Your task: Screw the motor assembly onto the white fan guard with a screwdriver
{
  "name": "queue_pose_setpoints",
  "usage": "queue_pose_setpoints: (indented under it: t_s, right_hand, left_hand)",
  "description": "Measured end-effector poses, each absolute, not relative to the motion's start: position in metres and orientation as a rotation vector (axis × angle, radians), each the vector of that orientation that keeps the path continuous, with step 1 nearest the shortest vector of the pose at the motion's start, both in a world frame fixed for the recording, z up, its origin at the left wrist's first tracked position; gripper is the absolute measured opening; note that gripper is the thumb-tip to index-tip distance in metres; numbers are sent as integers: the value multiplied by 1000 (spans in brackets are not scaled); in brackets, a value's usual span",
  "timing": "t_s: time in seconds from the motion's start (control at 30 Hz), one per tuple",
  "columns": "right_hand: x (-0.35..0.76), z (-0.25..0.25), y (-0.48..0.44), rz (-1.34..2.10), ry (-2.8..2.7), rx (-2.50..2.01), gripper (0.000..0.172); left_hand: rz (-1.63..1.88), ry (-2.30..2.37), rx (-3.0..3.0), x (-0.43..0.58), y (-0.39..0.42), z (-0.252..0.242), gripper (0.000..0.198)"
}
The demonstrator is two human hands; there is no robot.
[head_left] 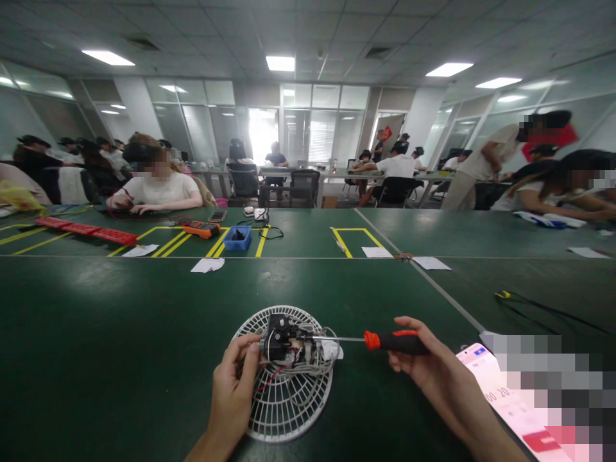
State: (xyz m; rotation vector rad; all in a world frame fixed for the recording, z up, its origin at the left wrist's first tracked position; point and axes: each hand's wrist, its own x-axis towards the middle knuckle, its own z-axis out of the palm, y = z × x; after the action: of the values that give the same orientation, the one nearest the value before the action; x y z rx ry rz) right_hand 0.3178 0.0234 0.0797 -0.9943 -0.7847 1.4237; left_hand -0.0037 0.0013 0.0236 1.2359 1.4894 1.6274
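Observation:
My left hand (237, 375) grips the left end of a fan motor (276, 340), a black and silver assembly with grey cords and a red wire. Beneath the motor lies a round white fan grille (283, 420), flat on the green table. A screwdriver (397, 341) with a red and black handle is in my right hand (428, 359). Its shaft points left, and the tip reaches the motor's right side; the exact contact point is too small to make out.
A lit phone (510, 398) lies at the right, partly blurred out. Farther off on the green table (120, 327) are a blue bin (237, 239), an orange multimeter (202, 229), red trays (86, 230) and paper sheets (208, 264). A black cable (543, 305) lies at right. Several people sit beyond.

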Motion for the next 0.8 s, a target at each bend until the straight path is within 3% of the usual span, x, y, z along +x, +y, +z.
queue_pose_setpoints:
  t_s: [0.47,0.8]
  right_hand:
    - [314,87,22,1438,-732,-955,29]
    - [315,85,25,1297,-718,-1010,33]
  left_hand:
    - [1629,1477,1233,-4,0,22,41]
    - [1619,1495,1280,-4,0,25,39]
